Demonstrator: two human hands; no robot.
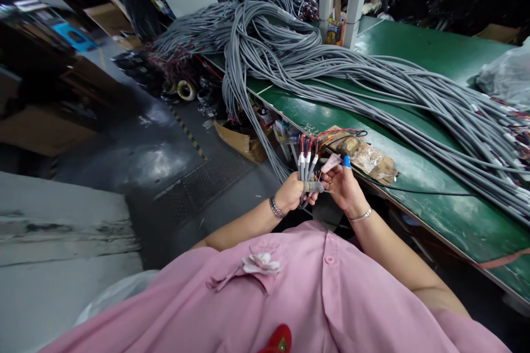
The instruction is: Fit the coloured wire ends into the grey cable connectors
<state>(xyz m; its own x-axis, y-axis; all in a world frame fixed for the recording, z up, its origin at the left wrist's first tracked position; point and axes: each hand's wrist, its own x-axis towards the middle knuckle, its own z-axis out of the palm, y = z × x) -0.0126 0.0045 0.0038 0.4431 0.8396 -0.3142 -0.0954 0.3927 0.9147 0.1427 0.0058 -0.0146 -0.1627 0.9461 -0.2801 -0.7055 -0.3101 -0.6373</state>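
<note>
In front of my body my left hand is wrapped around a bundle of grey cables. Several of these cables stand upright out of the fist, with white bands near their tips and coloured wires fanning out on top. One thick grey cable end lies crosswise over the bundle and points toward my right hand. The fingers of that hand are curled in at thin bare-tipped wires by this end, and one finger wears a blue cover. Its exact grip is partly hidden.
Long grey cables are heaped across the green table, some hanging over its edge. A taped piece of cardboard lies at the near edge with a black lead. A cardboard box stands below; a white cabinet is at left.
</note>
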